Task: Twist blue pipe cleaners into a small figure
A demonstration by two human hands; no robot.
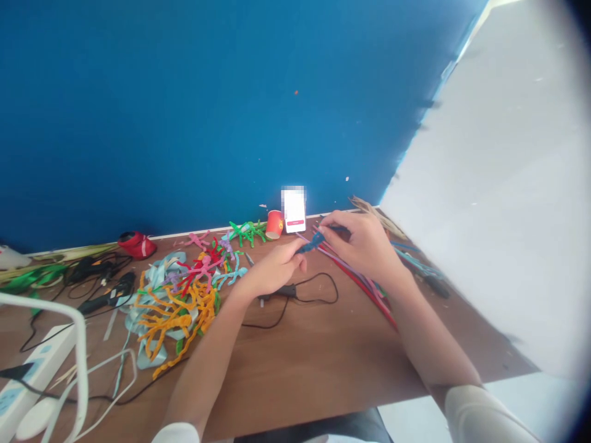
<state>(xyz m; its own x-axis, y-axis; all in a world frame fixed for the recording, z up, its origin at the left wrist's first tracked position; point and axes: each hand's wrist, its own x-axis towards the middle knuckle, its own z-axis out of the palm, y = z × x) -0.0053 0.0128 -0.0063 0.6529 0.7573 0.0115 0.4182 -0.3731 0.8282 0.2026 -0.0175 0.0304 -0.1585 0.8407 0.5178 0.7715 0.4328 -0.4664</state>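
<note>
Above the middle of the table, my left hand (279,266) pinches one end of a dark blue twisted pipe cleaner (316,240). My right hand (357,239) grips the other end between thumb and fingers, so the piece spans the gap between both hands. Its exact shape is small and partly covered by my fingers. Beneath my right hand lie loose straight pipe cleaners (364,284) in red, pink and purple. To the left of my left hand is a pile of bent orange pipe cleaners (178,317), with pink and red figures (203,269) behind it.
A lit phone (294,210) leans against the blue wall beside a tipped red paper cup (274,225). Green pipe-cleaner figures (248,232) lie near the cup. A black cable (318,300) crosses the table (318,369). On the left are a white power strip (39,363) and a bent white tube (79,344).
</note>
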